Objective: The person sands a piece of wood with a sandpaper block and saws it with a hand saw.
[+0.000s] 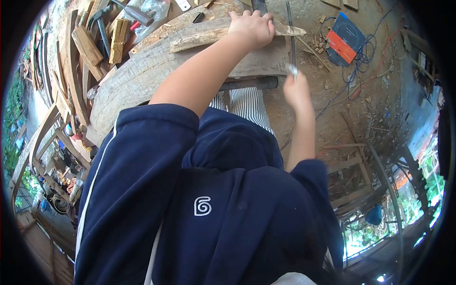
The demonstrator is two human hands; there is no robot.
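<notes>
My left hand (251, 29) presses on a rough, split strip of wood (202, 40), its fingers bent over the far edge. The strip lies across a thick, curved wooden slab (142, 69), and its right end juts past the slab's edge. In my right hand (296, 92), the fingers are wrapped round the pale handle of a saw. From there the narrow dark saw blade (291, 35) runs away from me, crossing the strip just right of my left hand. Much of the handle is hidden by my fist.
A hammer (102, 31), a grey-handled tool (135, 13) and wood blocks (86, 45) lie at the slab's upper left. On the floor at right are a blue and red packaged disc (346, 40) and a tangled blue cord (365, 56). Wooden frame pieces (354, 166) stand lower right.
</notes>
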